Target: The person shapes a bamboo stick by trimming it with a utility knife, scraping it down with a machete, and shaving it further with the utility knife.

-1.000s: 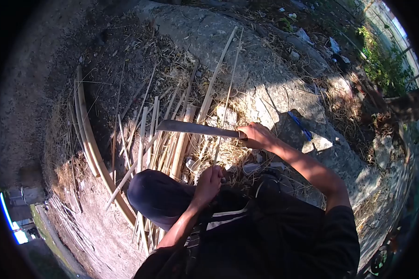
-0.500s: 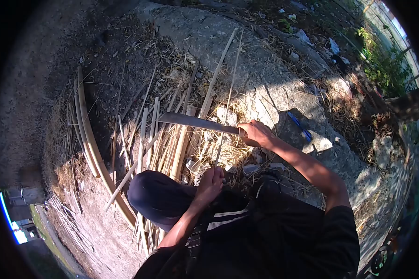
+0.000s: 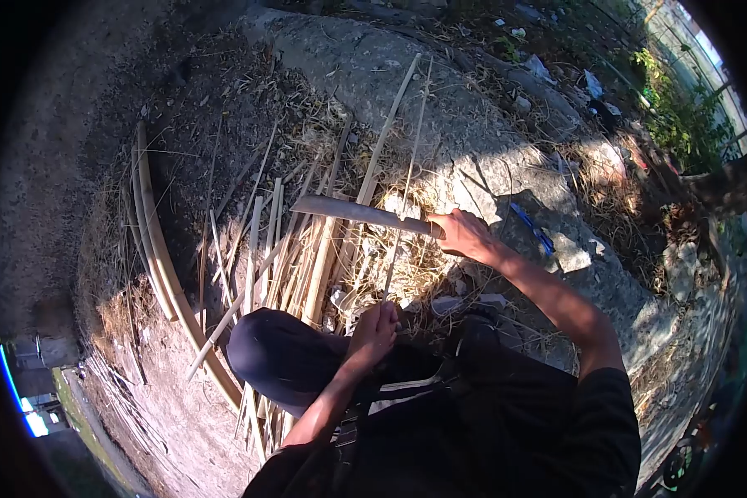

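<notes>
My right hand (image 3: 465,234) is wrapped round the handle of a machete (image 3: 353,211), whose long blade points left. Near my bent knee, my left hand (image 3: 373,334) is closed on the lower end of a thin bamboo strip (image 3: 410,170). The strip runs up and away from me, its far end over the rock. Close to its handle end, the blade crosses the strip; whether they touch I cannot tell. Split bamboo pieces (image 3: 319,270) lie beyond my knee, to the left of the strip.
Long curved bamboo poles (image 3: 162,241) lie on the left. A large rock (image 3: 332,54) spreads ahead, with dry shavings (image 3: 419,266) at its foot. A blue object (image 3: 533,228) rests on the stone to the right. Litter and a green plant (image 3: 681,120) are at the upper right.
The machete has turned slightly and its tip has shifted a little to the right. My right hand has moved slightly right. My left hand still grips the strip in nearly the same place.
</notes>
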Tool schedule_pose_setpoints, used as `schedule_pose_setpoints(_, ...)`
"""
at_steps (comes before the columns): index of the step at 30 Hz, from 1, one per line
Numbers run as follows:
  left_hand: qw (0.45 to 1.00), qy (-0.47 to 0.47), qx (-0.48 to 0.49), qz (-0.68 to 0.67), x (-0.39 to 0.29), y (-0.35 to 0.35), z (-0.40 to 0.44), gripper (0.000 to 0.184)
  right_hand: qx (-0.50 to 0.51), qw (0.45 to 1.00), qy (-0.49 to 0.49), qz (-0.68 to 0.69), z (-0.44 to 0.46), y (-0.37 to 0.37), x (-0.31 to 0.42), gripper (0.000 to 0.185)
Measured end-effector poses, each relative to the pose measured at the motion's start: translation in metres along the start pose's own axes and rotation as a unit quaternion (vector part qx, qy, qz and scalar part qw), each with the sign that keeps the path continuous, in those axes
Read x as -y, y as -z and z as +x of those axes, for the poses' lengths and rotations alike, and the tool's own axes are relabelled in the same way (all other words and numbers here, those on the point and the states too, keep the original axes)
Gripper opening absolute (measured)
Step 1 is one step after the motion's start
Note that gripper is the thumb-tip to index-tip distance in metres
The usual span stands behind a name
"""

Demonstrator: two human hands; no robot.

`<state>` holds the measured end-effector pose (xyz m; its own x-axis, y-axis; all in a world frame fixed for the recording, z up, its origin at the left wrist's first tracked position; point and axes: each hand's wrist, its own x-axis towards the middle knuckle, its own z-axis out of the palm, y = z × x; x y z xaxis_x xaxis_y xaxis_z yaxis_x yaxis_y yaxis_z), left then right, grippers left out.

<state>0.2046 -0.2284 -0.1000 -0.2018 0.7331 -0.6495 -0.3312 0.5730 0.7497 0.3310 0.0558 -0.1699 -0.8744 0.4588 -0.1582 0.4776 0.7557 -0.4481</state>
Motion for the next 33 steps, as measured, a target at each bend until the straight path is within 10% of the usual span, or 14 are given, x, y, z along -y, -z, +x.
schedule_pose_setpoints(2,1.000,0.013,-0.016,0.008,-0.002,-0.001,0.000,0.034,-0.070,0.984,0.090,-0.136,-0.009,-0.045,-0.015,0.057)
schedule_pose_setpoints(8,1.000,-0.012,0.008,0.008,0.008,0.003,-0.005,0.033,-0.035,0.983,0.177,0.024,-0.033,-0.020,0.003,0.051)
schedule_pose_setpoints(9,1.000,0.004,0.008,0.023,0.009,0.004,-0.009,0.035,-0.161,0.957,0.235,0.047,-0.027,-0.022,-0.013,0.051)
schedule_pose_setpoints(12,1.000,0.006,0.013,0.027,0.005,0.007,-0.014,0.037,0.112,0.989,-0.094,0.016,0.014,0.036,-0.010,0.050)
schedule_pose_setpoints(16,0.999,0.031,0.006,-0.028,-0.011,0.006,-0.025,0.034,0.036,0.997,-0.054,-0.036,0.011,0.024,-0.007,0.048)
schedule_pose_setpoints(19,0.999,0.021,0.016,-0.018,-0.022,0.009,-0.028,0.033,-0.194,0.941,0.229,-0.156,-0.008,-0.039,-0.009,0.053)
schedule_pose_setpoints(21,1.000,0.017,0.011,0.008,-0.024,0.012,-0.035,0.033,0.052,0.993,0.108,-0.018,-0.018,-0.003,0.029,0.057)
schedule_pose_setpoints(24,0.999,0.044,0.010,0.009,-0.035,0.016,-0.068,0.033,-0.164,0.969,0.187,-0.017,-0.004,-0.028,-0.013,0.057)
schedule_pose_setpoints(28,0.998,0.053,-0.009,0.025,-0.042,0.032,-0.107,0.033,-0.039,0.999,-0.019,0.019,0.020,0.030,-0.039,0.039)
schedule_pose_setpoints(33,0.997,0.062,-0.012,0.037,-0.046,0.031,-0.111,0.031,-0.015,0.995,0.016,0.096,0.003,0.016,-0.010,0.018)
